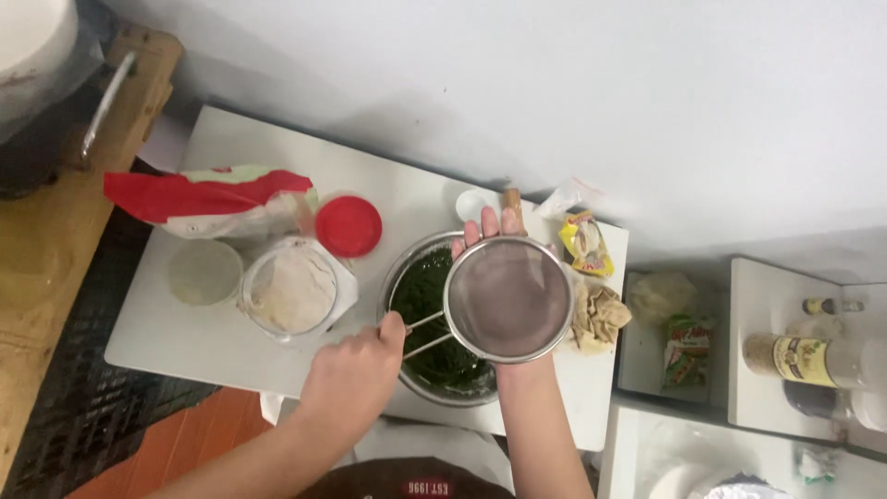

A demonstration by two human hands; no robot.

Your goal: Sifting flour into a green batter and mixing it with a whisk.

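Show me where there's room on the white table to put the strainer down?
Bare patches: the table behind the red-and-white bag, and the front edge below the flour container. It's crowded around the bowl of greens and the snack packet.

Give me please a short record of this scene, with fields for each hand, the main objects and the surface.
left hand: grips the wire handle of the sieve
right hand: under the sieve, fingertips past its far rim
sieve: round, fine mesh, held over the bowl
bowl: metal, holds dark green chopped leaves
left of bowl: flour container, red lid, red and white bag
right of bowl: pale dough pieces
surface: white table
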